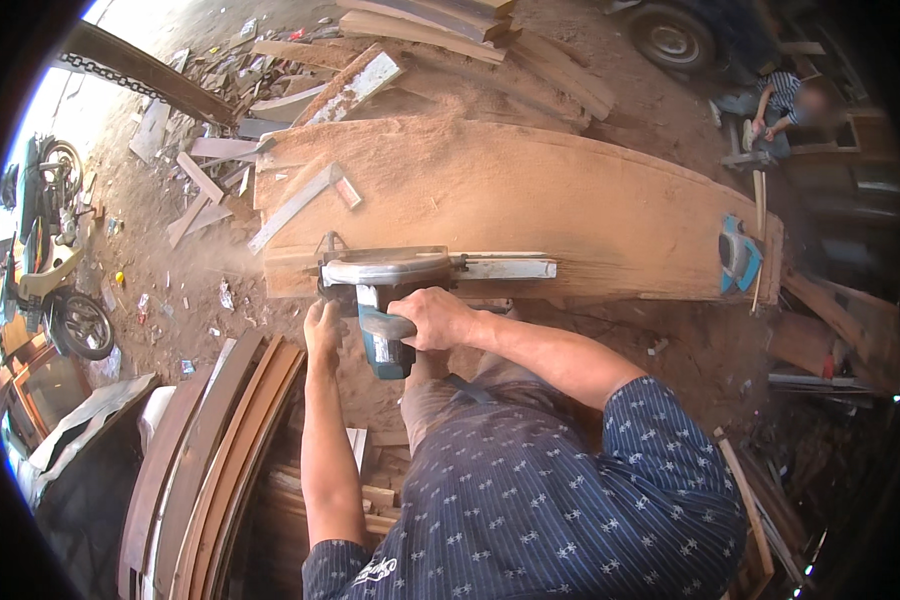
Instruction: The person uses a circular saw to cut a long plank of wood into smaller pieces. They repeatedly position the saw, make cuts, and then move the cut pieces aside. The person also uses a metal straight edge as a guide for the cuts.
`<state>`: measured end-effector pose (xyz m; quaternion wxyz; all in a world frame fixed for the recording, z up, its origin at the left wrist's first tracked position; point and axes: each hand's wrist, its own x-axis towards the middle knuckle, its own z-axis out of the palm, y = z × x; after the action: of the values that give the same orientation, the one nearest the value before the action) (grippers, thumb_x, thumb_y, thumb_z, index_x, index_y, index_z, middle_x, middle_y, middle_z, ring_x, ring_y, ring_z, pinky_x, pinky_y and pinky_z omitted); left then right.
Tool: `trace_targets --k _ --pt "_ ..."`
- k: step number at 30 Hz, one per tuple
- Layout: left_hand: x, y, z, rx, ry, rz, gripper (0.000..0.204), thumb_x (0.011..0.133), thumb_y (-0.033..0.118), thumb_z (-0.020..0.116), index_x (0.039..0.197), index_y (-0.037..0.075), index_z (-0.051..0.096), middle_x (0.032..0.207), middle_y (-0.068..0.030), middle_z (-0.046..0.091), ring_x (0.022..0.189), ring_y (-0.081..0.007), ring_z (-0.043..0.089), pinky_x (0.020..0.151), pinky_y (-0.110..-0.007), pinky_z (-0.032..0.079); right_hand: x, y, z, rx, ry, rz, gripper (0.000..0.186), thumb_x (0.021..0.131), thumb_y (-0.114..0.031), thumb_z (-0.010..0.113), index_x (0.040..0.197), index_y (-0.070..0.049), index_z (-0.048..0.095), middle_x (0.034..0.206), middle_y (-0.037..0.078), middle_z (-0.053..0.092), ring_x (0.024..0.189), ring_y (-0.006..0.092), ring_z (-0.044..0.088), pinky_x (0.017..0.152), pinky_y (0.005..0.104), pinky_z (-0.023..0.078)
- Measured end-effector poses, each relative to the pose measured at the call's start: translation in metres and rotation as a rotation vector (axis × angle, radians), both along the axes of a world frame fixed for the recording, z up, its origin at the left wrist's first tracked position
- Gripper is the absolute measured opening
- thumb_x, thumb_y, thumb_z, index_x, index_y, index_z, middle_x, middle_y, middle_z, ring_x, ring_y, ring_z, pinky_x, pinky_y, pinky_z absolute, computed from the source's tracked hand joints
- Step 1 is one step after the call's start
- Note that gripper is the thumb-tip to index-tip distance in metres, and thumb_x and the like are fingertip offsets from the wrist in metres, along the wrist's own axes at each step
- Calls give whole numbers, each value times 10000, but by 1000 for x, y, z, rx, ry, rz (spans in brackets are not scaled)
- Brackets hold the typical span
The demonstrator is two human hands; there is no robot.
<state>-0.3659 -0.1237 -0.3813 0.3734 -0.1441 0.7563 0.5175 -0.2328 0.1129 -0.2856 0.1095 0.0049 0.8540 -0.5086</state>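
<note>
Sitting way off left, is that a motorbike (52, 275)?

— Yep. Then curved boards (210, 430) stacked lower down, and a square (295, 208) lying on the dusty bench (590, 200).

— ok and the hands?

— The left hand (322, 325) is first, just beside the left end of a power saw (370, 300) at the bench's near edge. Can't tell if those fingers pinch anything, the tips get lost against the tool. The right hand (435, 318) is wrapped around the saw's handle, fingers closed.

— So which relation matters?

— Saw to pale strip (515, 268), imo. The saw's long guard runs left-right, roughly in line with the strip, which pokes out past its right end. From the left fingers the saw lies up and to the right. Right hand's the nearer one to the strip.

— Anything further right?

— Teal planer (738, 255) on the bench's right end, seated person (782, 105) beyond.

— What can't you see?

— The blade, for one. Wherever the strip's left end is, the saw blocks it. Far right edge is too dark to make out.
</note>
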Motion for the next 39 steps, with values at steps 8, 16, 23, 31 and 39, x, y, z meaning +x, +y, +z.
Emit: trace_targets --k 8,16,23,31,39 --pt "-30 -30 -20 51 7 69 315 960 241 659 1184 22 638 932 -43 682 647 -103 570 545 -260 475 -31 -26 -7 -9 59 8 259 739 -154 769 927 -12 660 840 217 699 858 415 683 760 494 536" --pt "-49 -45 -21 34 -12 90 270 950 214 622 1144 31 665 912 -59 701 604 -100 562 521 -259 478 -57 -46 -10 -25 17 32 269 779 -181 758 969 -4 686 863 224 720 856 412 702 771 483 548" --pt "-37 -41 -1 1 105 137 240 929 221 649 1082 37 666 850 -52 686 551 -100 554 483 -264 467 -41 -35 -2 -24 118 34 335 784 -150 764 1088 -42 674 932 190 733 920 382 708 812 481 562" --pt "64 47 127 203 231 161 331 995 310 685 1193 48 639 936 -24 686 667 -95 601 565 -246 498 52 66 112 -53 233 -29 368 795 -131 815 1139 -55 708 987 164 759 867 314 752 763 376 600" --pt "192 202 -38 -149 -87 388 1161 779 653 800 1563 -24 275 1493 -251 450 1268 -356 576 821 -430 615 167 264 195 -472 -135 -153 579 940 -311 671 1418 3 579 1003 101 684 832 162 650 698 322 562"
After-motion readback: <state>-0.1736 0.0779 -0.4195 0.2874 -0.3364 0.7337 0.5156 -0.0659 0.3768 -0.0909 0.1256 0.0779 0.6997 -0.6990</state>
